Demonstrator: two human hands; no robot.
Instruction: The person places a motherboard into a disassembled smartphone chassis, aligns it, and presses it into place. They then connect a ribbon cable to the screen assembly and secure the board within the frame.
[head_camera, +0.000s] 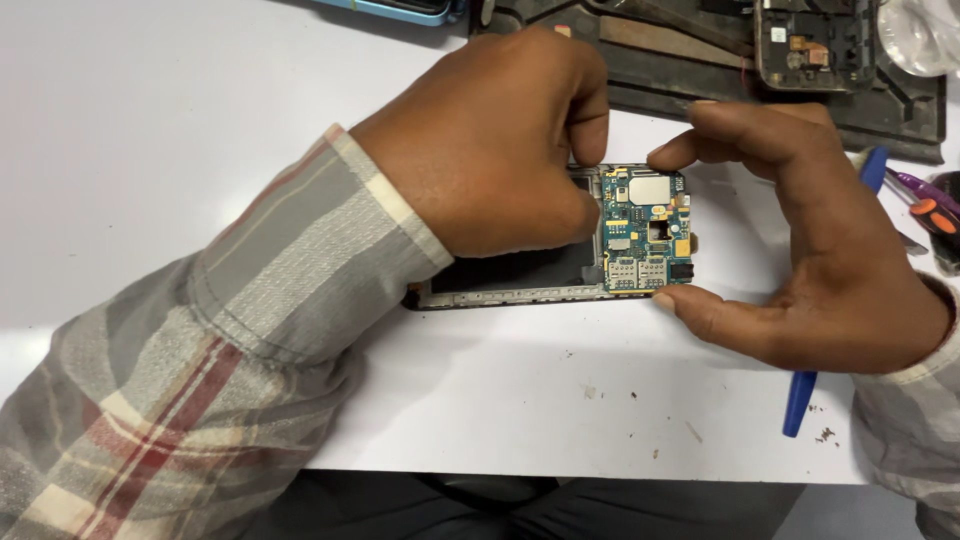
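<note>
in the head view, you are working over an opened phone that is lying flat on the white table, back cover off, its blue-green circuit board showing at the right end of the frame. your left hand is curling into a loose fist on top of the phone's middle, fingertips pressing down at the board's left edge, pinning the phone rather than lifting it. your right hand is bracketing the phone's right end, forefinger touching the top corner and thumb touching the bottom corner, gripping the frame between them. a blue plastic pry tool is lying under your right hand, its ends sticking out above and below. a dark work mat is sitting at the far edge, carrying another stripped phone part. screwdrivers are lying at the right edge.
</note>
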